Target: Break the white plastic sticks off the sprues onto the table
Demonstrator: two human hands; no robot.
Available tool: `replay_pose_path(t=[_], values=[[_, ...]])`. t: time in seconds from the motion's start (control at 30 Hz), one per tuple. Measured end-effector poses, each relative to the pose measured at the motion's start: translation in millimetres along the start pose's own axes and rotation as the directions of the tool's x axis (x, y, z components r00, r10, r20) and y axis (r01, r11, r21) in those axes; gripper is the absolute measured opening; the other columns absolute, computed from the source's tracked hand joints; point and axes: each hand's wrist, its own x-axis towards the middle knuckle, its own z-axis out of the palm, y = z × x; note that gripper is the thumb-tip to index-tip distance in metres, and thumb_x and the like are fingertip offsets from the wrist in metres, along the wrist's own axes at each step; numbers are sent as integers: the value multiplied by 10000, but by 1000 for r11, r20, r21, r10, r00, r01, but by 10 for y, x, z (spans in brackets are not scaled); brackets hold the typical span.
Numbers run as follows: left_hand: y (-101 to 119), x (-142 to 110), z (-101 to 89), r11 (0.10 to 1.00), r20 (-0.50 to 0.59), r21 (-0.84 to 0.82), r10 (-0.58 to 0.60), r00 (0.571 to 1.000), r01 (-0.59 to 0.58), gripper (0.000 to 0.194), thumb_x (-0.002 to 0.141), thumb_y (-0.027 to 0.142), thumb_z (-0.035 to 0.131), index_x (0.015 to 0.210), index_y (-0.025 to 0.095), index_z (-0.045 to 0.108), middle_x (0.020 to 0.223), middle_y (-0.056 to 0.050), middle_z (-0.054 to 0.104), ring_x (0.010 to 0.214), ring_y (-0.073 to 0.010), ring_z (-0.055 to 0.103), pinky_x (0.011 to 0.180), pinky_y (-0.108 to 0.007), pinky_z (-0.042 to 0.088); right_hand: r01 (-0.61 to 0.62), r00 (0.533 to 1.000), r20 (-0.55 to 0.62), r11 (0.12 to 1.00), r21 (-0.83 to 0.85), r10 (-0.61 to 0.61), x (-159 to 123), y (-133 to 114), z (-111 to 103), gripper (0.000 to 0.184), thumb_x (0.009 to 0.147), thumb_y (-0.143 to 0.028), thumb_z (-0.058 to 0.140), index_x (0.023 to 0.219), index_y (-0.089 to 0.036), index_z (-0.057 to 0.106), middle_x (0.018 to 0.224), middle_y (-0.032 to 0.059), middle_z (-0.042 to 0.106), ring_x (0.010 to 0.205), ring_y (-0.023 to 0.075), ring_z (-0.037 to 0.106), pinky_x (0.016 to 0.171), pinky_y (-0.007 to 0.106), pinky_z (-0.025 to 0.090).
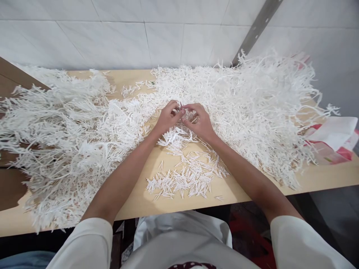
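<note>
My left hand point(169, 116) and my right hand point(200, 121) meet over the middle of the table, fingertips nearly touching. Thumb and fingers of each are pinched on a thin white branched strand point(180, 105), which is mostly hidden by the fingers. Below them lies a small tuft of white branched strands point(174, 137). Closer to my body, short white sticks point(190, 177) are scattered in a loose heap. A large pile of white branched strands point(246, 108) spreads beside my right hand, and another pile point(75, 130) lies to the left of my left hand.
The pale wooden table point(134, 203) runs along a tiled wall point(120, 41). A red and white plastic bag point(333, 138) sits at the right end. Brown cardboard point(12, 186) shows at the left. A metal upright point(256, 31) stands against the wall.
</note>
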Motion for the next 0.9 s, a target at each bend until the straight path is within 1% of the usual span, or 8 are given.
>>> replay_pose_path(t=[0.1, 0.27, 0.37, 0.5, 0.63, 0.77, 0.83, 0.9], values=[[15, 1, 2, 999, -1, -38, 25, 1000, -25, 452, 856, 646, 544, 794, 199, 562, 879, -23, 555, 796, -117, 558, 630, -230, 458, -33, 999, -31, 999, 29, 34, 11, -3, -1, 330, 877, -538, 579, 1094, -298, 648, 1180, 43, 643, 1125, 210, 567, 833, 375, 514], [3, 4, 28, 998, 8, -35, 49, 999, -49, 428, 860, 633, 542, 799, 209, 534, 916, -41, 568, 811, -134, 551, 662, -259, 446, -138, 989, -42, 987, 77, 141, 26, 37, 21, 343, 847, -578, 612, 962, -257, 657, 1012, 22, 688, 913, 160, 605, 787, 333, 493], [5, -16, 45, 999, 5, -33, -22, 1000, 23, 369, 879, 579, 541, 823, 217, 496, 851, -17, 576, 731, -118, 530, 637, -250, 424, -168, 981, -89, 985, 37, 171, 25, 55, 30, 404, 842, -629, 582, 789, -229, 604, 810, 3, 622, 758, 137, 557, 712, 316, 464], [18, -40, 60, 993, 40, -24, -113, 993, 114, 234, 880, 426, 573, 828, 221, 472, 617, 54, 485, 553, -86, 438, 555, -231, 352, -40, 998, -45, 997, -69, 37, 13, 61, 41, 428, 928, -618, 428, 766, -234, 526, 843, 23, 548, 837, 160, 524, 773, 348, 450], [-4, -25, 41, 988, -10, -10, -151, 988, 151, 198, 861, 339, 590, 791, 218, 450, 579, 68, 448, 522, -75, 407, 530, -220, 331, 76, 996, 47, 994, -74, -73, -39, 23, 43, 376, 978, -544, 356, 796, -243, 491, 882, 36, 543, 892, 176, 517, 831, 374, 442], [-38, -5, 3, 963, -149, -167, -238, 960, 213, 261, 869, 399, 602, 788, 218, 433, 653, 52, 475, 566, -68, 448, 545, -198, 393, 69, 993, -99, 998, 8, -68, -92, -41, 28, 382, 990, -517, 341, 786, -237, 501, 801, 14, 548, 773, 149, 525, 773, 354, 443], [-34, -10, 1, 940, -116, -258, -257, 959, 221, 310, 859, 482, 613, 814, 220, 453, 691, 43, 498, 597, -72, 486, 560, -196, 438, 12, 990, -139, 999, 35, -7, -83, -55, 22, 344, 973, -522, 408, 829, -240, 544, 832, 12, 576, 799, 143, 548, 768, 337, 452], [-15, -21, 7, 934, -40, -281, -242, 969, 222, 369, 839, 563, 618, 831, 223, 477, 705, 36, 509, 616, -80, 507, 564, -202, 459, -52, 984, -166, 997, 54, 60, -48, -47, 18, 313, 939, -548, 478, 956, -257, 589, 975, 28, 615, 914, 152, 578, 796, 329, 470]])
